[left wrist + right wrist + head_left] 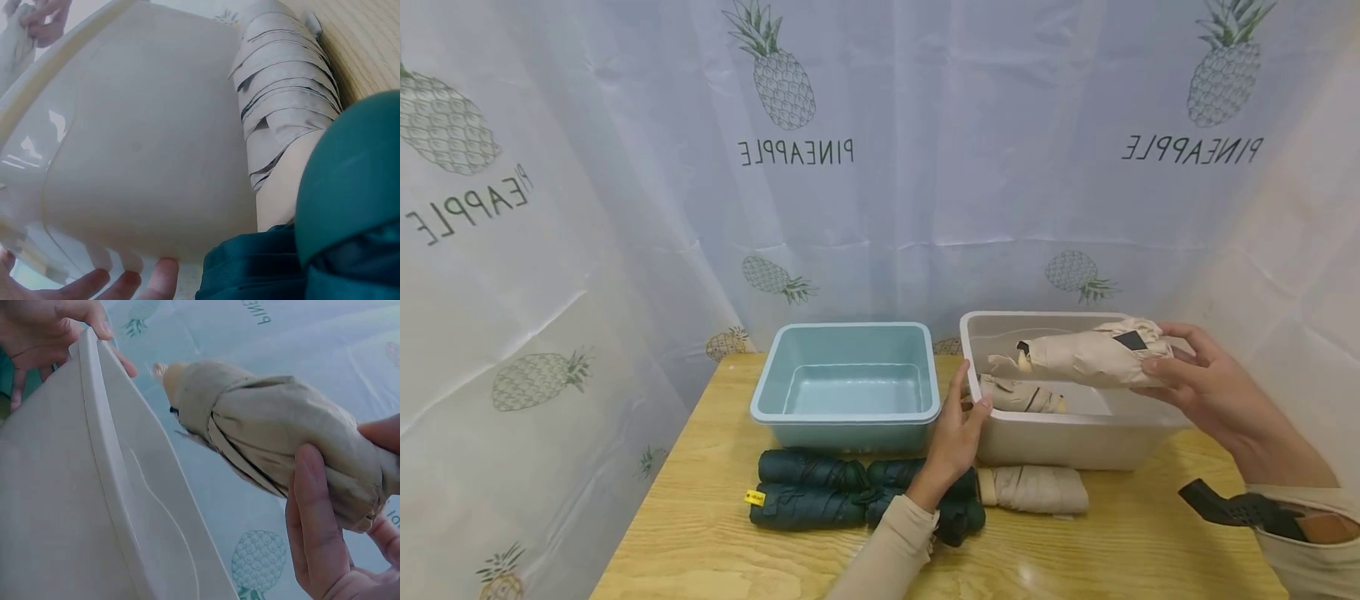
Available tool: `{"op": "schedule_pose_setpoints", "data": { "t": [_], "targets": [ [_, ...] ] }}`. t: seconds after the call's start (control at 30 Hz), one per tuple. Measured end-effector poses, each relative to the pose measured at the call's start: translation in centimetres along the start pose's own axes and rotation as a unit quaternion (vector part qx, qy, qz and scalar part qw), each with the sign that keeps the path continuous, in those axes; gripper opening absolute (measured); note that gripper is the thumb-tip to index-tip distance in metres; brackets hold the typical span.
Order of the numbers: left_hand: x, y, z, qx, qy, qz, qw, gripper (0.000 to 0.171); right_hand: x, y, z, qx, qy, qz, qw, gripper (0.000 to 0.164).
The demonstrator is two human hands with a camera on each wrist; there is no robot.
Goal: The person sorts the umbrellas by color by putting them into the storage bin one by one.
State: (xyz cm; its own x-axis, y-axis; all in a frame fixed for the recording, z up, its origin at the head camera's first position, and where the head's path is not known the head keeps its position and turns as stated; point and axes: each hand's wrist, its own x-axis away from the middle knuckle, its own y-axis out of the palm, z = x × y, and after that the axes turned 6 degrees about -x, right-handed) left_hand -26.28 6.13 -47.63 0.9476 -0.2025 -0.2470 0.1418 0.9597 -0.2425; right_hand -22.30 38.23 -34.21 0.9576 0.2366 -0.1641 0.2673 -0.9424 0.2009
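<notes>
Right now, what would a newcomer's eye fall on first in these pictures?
Probably the beige folded umbrella, held by the right hand above the pale bin on the right. Next might come the dark folded umbrellas lying on the table in front. Behind, reversed PINEAPPLE lettering on the curtain also stands out.

Held by the right fingers [312, 494], the beige umbrella [262, 425] is matt, creased cloth. Under the left fingers [957, 389], the off-white bin [1075, 442] is smooth, softly glossy plastic; left of them, the blue bin [846, 433] is shiny plastic. Below them, dark umbrellas [808, 507] are wrinkled cloth on glossy, wood-grained tabletop [1075, 558].
</notes>
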Motion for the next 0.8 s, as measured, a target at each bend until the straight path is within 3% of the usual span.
{"op": "schedule_pose_setpoints", "data": {
  "t": [0.2,0.43,0.8],
  "targets": [
    [-0.1,-0.2,-0.2,-0.003,0.004,-0.007,1.0,0.067,-1.6,0.7,-0.1,-0.006,0.039,0.042,0.998,0.044],
    [-0.2,-0.4,-0.3,-0.003,0.009,-0.014,0.9999,0.066,-3.6,1.7,-0.1,0.0,0.068,0.052,0.996,0.042],
    [-0.2,-0.4,-0.6,-0.003,0.012,-0.016,0.9998,0.066,-8.0,3.3,0.0,0.099,0.126,0.064,0.985,0.047]
  ]
}}
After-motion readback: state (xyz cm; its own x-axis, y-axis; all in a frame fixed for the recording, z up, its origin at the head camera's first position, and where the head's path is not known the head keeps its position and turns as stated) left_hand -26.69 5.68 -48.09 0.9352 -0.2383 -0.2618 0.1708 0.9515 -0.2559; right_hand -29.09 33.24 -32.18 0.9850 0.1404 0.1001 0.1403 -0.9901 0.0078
